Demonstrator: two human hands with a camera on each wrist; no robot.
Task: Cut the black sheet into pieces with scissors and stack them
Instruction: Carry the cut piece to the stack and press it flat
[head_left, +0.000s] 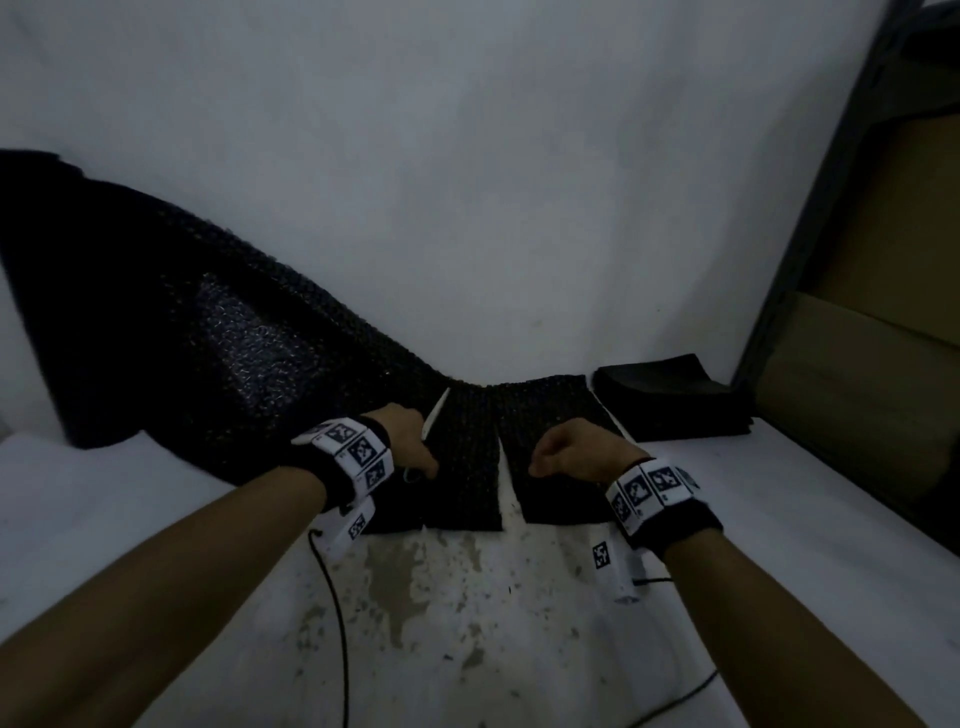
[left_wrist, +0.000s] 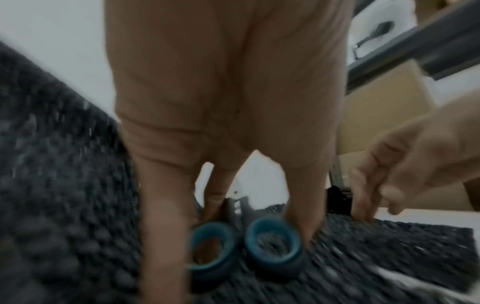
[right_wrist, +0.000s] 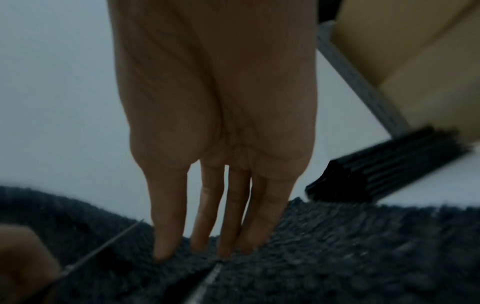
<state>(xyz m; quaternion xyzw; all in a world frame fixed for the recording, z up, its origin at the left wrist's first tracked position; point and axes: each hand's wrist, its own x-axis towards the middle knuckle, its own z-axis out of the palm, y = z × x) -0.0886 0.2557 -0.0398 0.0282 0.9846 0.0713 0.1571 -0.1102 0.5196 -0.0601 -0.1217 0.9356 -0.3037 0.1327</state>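
The near part of the white table (head_left: 467, 623) is stained and crossed by a thin black cable (head_left: 337, 613). Just beyond it lies the near edge of the black sheet (head_left: 208, 353), which runs left and far across the table and rises against the back wall.

Two cuts enter the sheet from its near edge. They define a middle strip (head_left: 462, 467) and a right-hand piece (head_left: 561, 441); both still appear joined to the sheet at their far ends, though the dim light leaves this uncertain.

The left hand (head_left: 410, 441) rests on the sheet at the left cut. Its fingers curl around the scissors (left_wrist: 246, 242), whose blue finger loops lie flat on the sheet; the fingers appear to be outside the loops. The blades (head_left: 435, 415) point away along the cut.

The right hand (head_left: 576, 452) holds nothing. Its fingers (right_wrist: 166, 226) are straight and press their tips onto the sheet beside the right cut.

Procedure for the step in hand, as judged:
- Seat thumb and fingers fully in the loops before cutting.
- Keep the right hand pressing close to the cut line, clear of the blades.
- Drive each cut straight through to the far edge, so that the piece separates cleanly.

The stack of cut pieces (head_left: 675, 400) stands at the far right of the table, just beside the right-hand piece, next to cardboard boxes (head_left: 857, 364).
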